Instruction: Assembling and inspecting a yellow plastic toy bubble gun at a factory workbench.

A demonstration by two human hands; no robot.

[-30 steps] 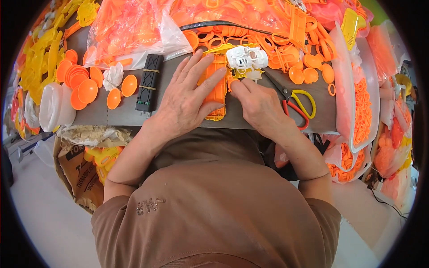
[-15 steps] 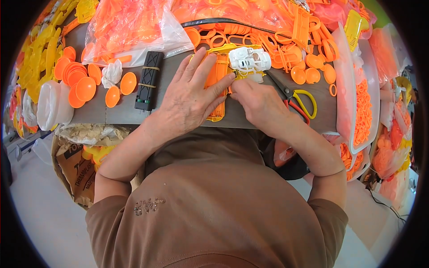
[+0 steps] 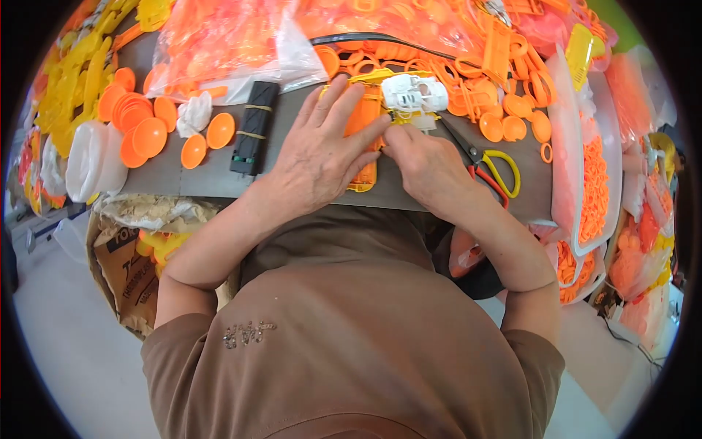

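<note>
An orange plastic piece with a yellow rim point(image 3: 363, 175) lies on the table in front of me. My left hand point(image 3: 314, 154) rests across it, fingers stretched out and the palm covering much of it. Close to the left thumb, my right hand point(image 3: 428, 161) is closed in a pinch at the piece's right edge. What the pinched fingers hold is hidden. Just beyond them sits a white plastic mechanism point(image 3: 414, 94) with openings, at the far right of the orange piece.
Scissors point(image 3: 486, 161) with yellow and red handles lie right of my right hand. A black banded block point(image 3: 254, 128) and orange cups point(image 3: 150, 137) lie to the left. Bags of orange parts point(image 3: 227, 44) fill the back; a clear bin point(image 3: 563, 146) stands right.
The table and things on its left appear shifted slightly to the right in view. Both hands stay at the orange piece in nearly the same pose.
</note>
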